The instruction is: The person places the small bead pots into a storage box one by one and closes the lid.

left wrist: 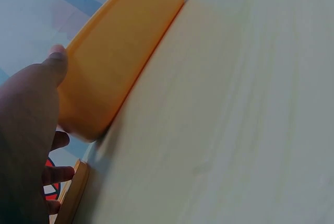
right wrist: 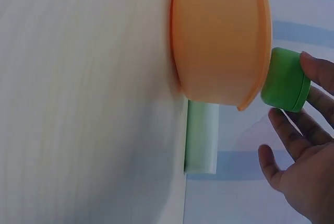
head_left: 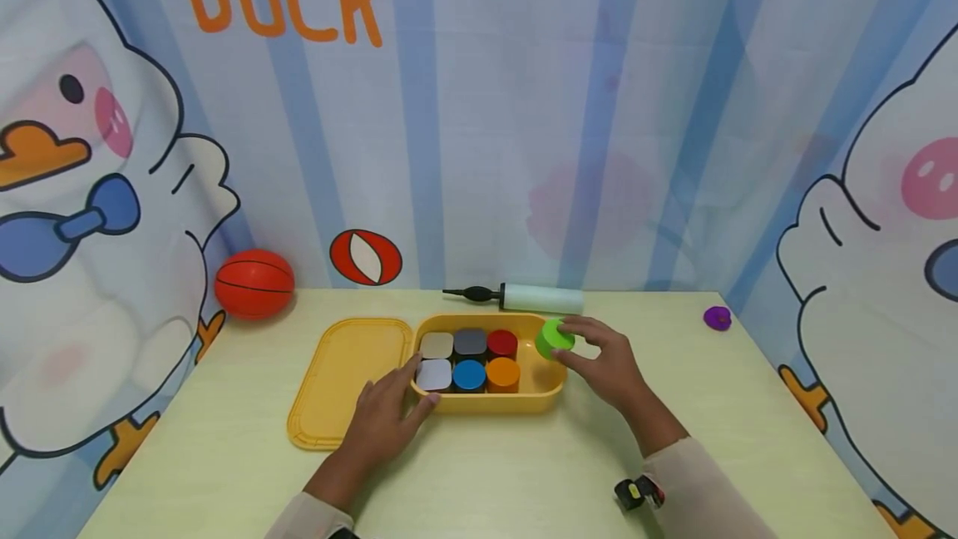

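Observation:
My right hand (head_left: 602,356) pinches a short green cylinder (head_left: 555,339) between thumb and fingers, over the right end of a yellow box (head_left: 486,404). In the right wrist view the green cylinder (right wrist: 284,79) is raised beside the box's rim, with a seam near one end. Inside the box, two rows of small pieces fill the left and middle: a beige one (head_left: 437,345), grey (head_left: 470,342), red (head_left: 502,343), white (head_left: 433,374), blue (head_left: 469,374) and orange (head_left: 502,374). My left hand (head_left: 385,414) rests at the box's left end, fingers spread, thumb touching its front wall.
A flat yellow lid (head_left: 348,381) lies left of the box, partly under my left hand in the head view. Behind stands a hand pump (head_left: 540,298). A red ball (head_left: 254,284) sits back left, a small purple object (head_left: 717,318) back right. A printed curtain (head_left: 494,106) borders the table.

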Tool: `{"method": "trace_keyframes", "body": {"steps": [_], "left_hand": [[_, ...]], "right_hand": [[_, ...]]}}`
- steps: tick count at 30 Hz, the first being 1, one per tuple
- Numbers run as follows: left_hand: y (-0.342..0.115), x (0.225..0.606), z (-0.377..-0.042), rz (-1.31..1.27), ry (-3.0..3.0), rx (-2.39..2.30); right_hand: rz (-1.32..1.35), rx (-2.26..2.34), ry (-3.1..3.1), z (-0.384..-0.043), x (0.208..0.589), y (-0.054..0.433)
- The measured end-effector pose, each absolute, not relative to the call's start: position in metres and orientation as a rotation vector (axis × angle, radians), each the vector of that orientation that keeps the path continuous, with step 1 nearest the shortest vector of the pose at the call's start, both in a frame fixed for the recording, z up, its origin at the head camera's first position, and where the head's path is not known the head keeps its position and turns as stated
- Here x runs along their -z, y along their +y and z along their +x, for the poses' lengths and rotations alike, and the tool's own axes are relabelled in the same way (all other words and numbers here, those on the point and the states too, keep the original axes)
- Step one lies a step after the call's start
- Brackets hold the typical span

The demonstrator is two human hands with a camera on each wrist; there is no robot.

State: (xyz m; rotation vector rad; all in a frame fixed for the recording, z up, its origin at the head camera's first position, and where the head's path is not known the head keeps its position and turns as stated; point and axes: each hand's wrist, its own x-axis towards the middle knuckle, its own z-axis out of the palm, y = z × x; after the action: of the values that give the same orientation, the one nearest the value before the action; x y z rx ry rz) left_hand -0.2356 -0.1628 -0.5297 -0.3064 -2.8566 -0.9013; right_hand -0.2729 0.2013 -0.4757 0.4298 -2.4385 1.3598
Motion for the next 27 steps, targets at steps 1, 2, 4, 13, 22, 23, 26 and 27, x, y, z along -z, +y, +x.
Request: {"method": "trace_keyframes", "body": {"steps": [1,2,4,13,22,23,26,27], "left_hand": [[-0.163,0.53,-0.236,-0.308,-2.853,0.898],[-0.163,0.53,-0.236,-0.306,-2.854,0.898],[-0.164,0.53,-0.236,-0.307,-2.855,0.89],[-0.165,0.533,-0.238,-0.305,-2.87,0.872],[-0.163,0.529,-0.236,-0.293,-2.88,0.899],[-0.163,0.529,-0.236,-0.291,-2.88,0.904],[-0.163,0.528,-0.236,-0.289,-2.881,0.908],[-0.162,0.528,-0.236,-0.29,-2.881,0.911]], "right_hand": [[0.431,-1.366,-2.439,-0.273,0.476,0.2],[0.435,-1.373,-2.438,-0.273,0.476,0.199],[0.448,-1.381,-2.44,-0.274,0.478,0.196],[0.475,-1.329,-2.508,-0.279,0.486,0.188],[0.421,-1.256,-2.621,-0.283,0.488,0.183],[0.413,-1.251,-2.632,-0.284,0.488,0.183],[0.386,-1.248,-2.663,-0.284,0.488,0.182],[0.382,-1.239,-2.673,-0.285,0.488,0.182]]}}
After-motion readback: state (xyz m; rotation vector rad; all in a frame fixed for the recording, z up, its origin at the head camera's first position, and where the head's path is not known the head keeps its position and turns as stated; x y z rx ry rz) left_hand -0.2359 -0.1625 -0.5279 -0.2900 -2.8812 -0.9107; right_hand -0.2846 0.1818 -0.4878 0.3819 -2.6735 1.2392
